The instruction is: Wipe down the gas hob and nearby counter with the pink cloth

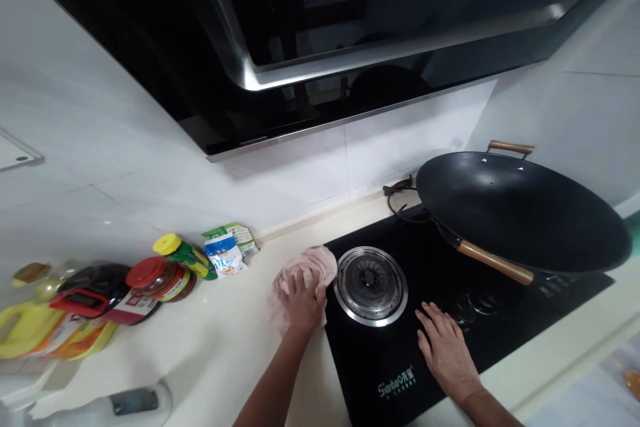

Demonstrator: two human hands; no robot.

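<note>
My left hand presses a crumpled pale pink cloth onto the counter, along the left edge of the black glass gas stove. Its fingers curl into the fabric, and the cloth's near side is slightly blurred. Just right of the cloth is the round metal burner, without a pan support on it. My right hand rests flat on the stove glass, fingers stretched out, holding nothing. Beyond its fingertips are the dark control knobs.
A large black wok with wooden handles covers the stove's right side, a black pan support beside it. Seasoning packets, a red-lidded jar and several bottles line the counter's left. A black range hood hangs low overhead.
</note>
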